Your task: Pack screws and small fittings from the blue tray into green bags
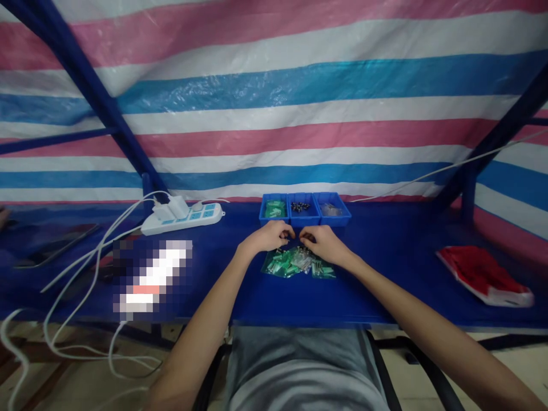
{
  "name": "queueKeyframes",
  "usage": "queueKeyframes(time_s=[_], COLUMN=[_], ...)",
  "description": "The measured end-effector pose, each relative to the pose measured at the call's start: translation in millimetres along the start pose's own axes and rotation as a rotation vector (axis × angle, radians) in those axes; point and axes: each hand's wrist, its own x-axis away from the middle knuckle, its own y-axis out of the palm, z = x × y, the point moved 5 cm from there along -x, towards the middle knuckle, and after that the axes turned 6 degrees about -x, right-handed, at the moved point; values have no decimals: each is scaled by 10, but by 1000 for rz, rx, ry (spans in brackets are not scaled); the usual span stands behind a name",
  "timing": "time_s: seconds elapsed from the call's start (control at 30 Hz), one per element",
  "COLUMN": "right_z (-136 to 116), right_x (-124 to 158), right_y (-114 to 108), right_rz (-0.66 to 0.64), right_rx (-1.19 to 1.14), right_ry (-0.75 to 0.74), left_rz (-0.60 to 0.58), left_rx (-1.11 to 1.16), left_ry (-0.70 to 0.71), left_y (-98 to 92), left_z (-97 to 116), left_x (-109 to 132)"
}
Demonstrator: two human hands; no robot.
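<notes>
My left hand (273, 235) and my right hand (322, 242) face each other close together over the blue table, fingers curled inward. Whatever is between the fingertips is too small to make out. Just below them lies a pile of small green and clear packets (291, 262), mixed with short metallic-looking pieces. Behind the hands stand three joined blue bins: the left bin (263, 218) has green packets in it, the middle bin (306, 220) small dark pieces, and the right bin (340, 221) clear, thin-looking items.
On the left is a white power strip (184, 224) with plugged-in chargers and loose white cables. A pixelated bright object (158, 277) lies nearer. Red packaging (483, 274) rests at the right. Striped sheeting (299, 137) hangs behind the table, and part of another person's hand (4, 217) shows far left.
</notes>
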Motion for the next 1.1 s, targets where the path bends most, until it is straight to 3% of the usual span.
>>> queueKeyframes(time_s=[0.23, 0.5, 0.77, 1.1], right_z=[8, 91, 35, -15], right_x=[-4, -23, -20, -6], right_y=[4, 25, -64, -84], right_rz=[1, 56, 145, 173], right_rx=[15, -54, -95, -38], right_ry=[0, 4, 6, -33], left_rz=[33, 224, 291, 336], left_rx=[59, 109, 225, 205], left_ry=[-1, 106, 92, 74], left_y=[23, -24, -82, -134], left_z=[37, 241, 320, 371], left_x=[2, -2, 18, 39])
